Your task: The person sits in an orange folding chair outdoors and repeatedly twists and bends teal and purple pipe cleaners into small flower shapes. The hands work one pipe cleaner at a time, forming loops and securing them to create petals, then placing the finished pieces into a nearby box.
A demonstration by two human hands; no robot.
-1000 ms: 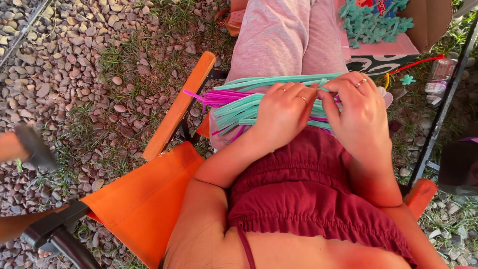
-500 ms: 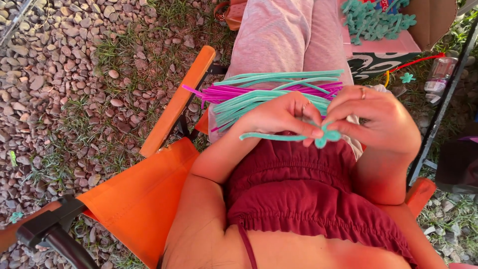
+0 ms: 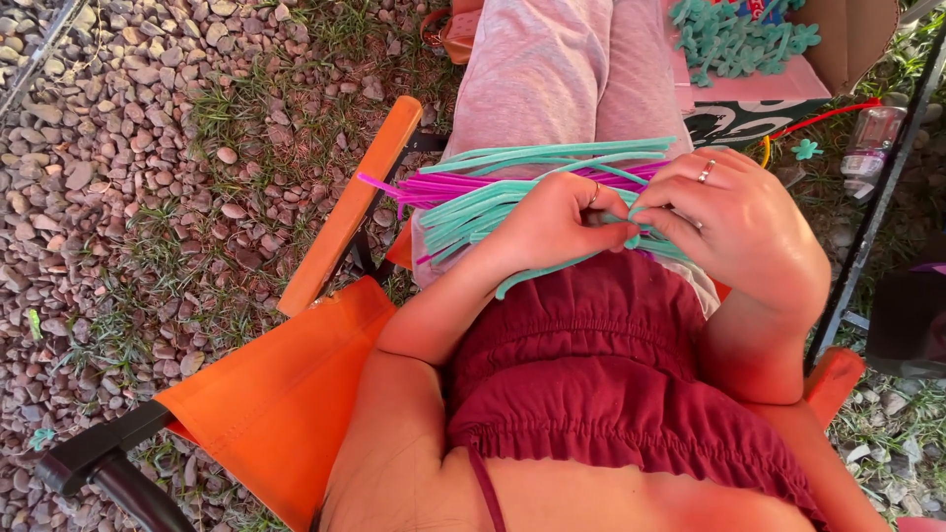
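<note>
I sit in an orange folding chair (image 3: 286, 394) with a bundle of teal and magenta pipe cleaners (image 3: 463, 202) lying across my lap. My left hand (image 3: 557, 222) and my right hand (image 3: 734, 232) meet above the bundle and pinch one teal pipe cleaner (image 3: 537, 274) between their fingertips. Its free end slants down to the left over my dark red top. The part between the fingers is bent and mostly hidden. Rings show on both hands.
An open cardboard box (image 3: 764, 59) holding several finished teal shapes stands past my knees. A plastic bottle (image 3: 872, 143) and a loose teal shape (image 3: 806, 151) lie on the gravel and grass at right, beside a black metal frame (image 3: 877, 197).
Both hands lifted one teal pipe cleaner out of the bundle, bent its end, and now its free end has swung downward while the hands sit closer to the bundle.
</note>
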